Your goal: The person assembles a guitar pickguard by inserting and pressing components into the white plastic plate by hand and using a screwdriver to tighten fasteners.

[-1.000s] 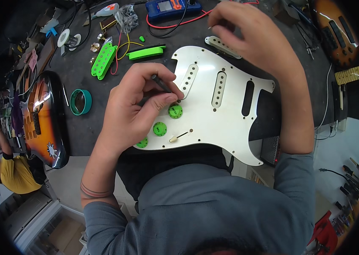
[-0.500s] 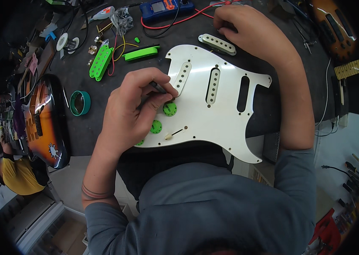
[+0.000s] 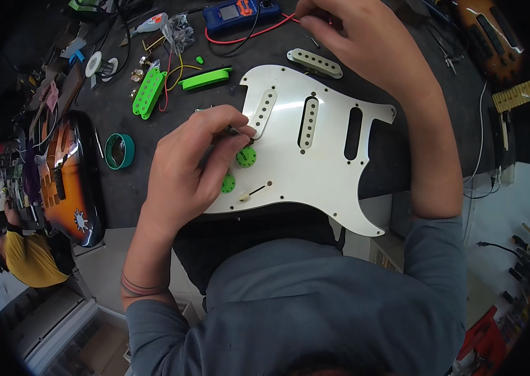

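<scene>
A white pickguard [image 3: 334, 182] lies on the dark bench before me, with two white pickups [image 3: 307, 125] in its slots and one slot holding none. My left hand [image 3: 199, 156] is over its left part, beside two green knobs [image 3: 246, 157]. Thumb and forefinger pinch a slim dark tool [image 3: 235, 130] near the lower end of the left pickup; most of it is hidden. Beyond the pickguard lies a loose white pickup [image 3: 315, 63]. My right hand [image 3: 346, 31] is past it at the top edge, fingers bent together by the red cable; what they hold is hidden.
Green pickups [image 3: 149, 94], a blue meter [image 3: 240, 15] with a red cable [image 3: 258, 39], and a teal round container [image 3: 119, 151] lie on the bench. Sunburst guitar bodies [image 3: 70, 182] stand at left and far right. A person in yellow [image 3: 33, 258] is at the far left.
My right hand has moved farther away and left, past the loose pickup. My left hand stays in its pinch by the knobs. The pickguard has shifted slightly left and up in view.
</scene>
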`<state>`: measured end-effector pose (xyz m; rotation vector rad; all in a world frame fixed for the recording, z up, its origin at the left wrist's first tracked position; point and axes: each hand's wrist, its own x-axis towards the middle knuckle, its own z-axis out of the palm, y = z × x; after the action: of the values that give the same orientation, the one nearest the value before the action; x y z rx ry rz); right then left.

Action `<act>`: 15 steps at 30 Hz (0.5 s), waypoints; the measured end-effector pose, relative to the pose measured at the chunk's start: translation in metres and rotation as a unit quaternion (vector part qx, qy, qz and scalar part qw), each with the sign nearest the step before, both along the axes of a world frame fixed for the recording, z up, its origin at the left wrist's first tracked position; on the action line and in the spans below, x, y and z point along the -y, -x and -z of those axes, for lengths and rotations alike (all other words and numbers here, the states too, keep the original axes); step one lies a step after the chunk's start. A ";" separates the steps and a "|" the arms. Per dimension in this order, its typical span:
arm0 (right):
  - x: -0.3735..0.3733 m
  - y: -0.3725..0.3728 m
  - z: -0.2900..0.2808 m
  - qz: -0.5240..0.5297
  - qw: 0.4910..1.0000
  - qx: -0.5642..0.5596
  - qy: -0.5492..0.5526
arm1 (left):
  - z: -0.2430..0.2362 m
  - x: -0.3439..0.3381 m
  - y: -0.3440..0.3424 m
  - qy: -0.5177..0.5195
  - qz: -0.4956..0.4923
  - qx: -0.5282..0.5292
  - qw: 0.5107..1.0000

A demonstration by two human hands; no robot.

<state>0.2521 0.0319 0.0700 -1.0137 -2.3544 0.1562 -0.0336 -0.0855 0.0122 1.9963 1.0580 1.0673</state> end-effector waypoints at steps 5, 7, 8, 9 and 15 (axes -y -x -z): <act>0.016 0.013 0.005 -0.058 0.996 -0.066 0.001 | -0.018 -0.001 0.002 0.077 0.009 -0.048 0.996; 0.026 0.026 0.019 -0.129 0.985 -0.112 -0.004 | -0.010 0.003 0.003 0.071 -0.006 -0.027 0.997; 0.036 0.036 0.021 -0.163 0.979 -0.123 -0.009 | -0.007 0.002 0.003 0.066 -0.021 -0.006 0.998; 0.044 0.045 0.024 -0.172 0.977 -0.115 -0.048 | -0.010 0.001 0.006 0.011 -0.019 -0.047 0.999; 0.074 0.068 0.031 -0.130 0.987 -0.037 -0.085 | -0.006 0.003 0.012 -0.005 -0.024 -0.040 0.999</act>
<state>0.1840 -0.0420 0.0390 -0.6087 -2.3770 0.0862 -0.0455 -0.0880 0.0186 2.0463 1.1495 1.0269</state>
